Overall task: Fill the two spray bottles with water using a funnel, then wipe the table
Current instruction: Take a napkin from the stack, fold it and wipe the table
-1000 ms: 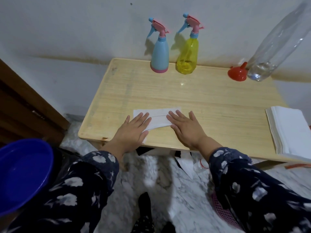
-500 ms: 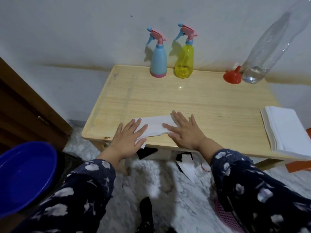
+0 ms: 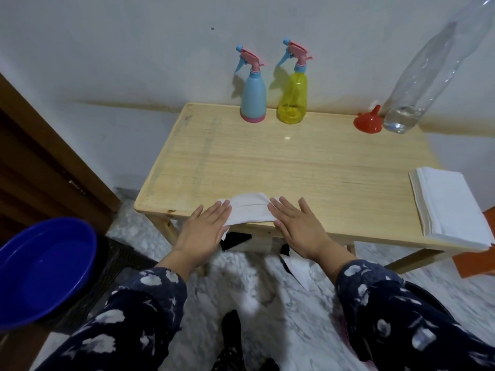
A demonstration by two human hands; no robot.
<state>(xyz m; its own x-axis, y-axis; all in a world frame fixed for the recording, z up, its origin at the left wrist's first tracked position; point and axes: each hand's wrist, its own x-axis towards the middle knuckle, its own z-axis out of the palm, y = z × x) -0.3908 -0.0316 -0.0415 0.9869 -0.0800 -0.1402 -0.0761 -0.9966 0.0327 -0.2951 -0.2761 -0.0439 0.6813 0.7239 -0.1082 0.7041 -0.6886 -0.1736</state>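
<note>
A white tissue [image 3: 250, 208] lies crumpled at the front edge of the wooden table [image 3: 308, 167], partly hanging over it. My left hand [image 3: 203, 230] presses flat on its left end and my right hand [image 3: 297, 226] on its right end, fingers spread. At the back of the table a blue spray bottle [image 3: 253, 99] and a yellow spray bottle [image 3: 292, 96] stand upright, both capped with pink and blue trigger heads. A red funnel [image 3: 367, 121] sits upside down next to a big clear plastic bottle [image 3: 417, 89] holding a little water.
A stack of white tissues [image 3: 450, 207] lies on the table's right end. A blue basin [image 3: 40, 271] sits on a dark basket at the lower left. A brown wooden door is at the left, and the marble floor lies below.
Both hands have dragged the tissue toward the front edge of the table. The tissue has bunched up and now overhangs the edge.
</note>
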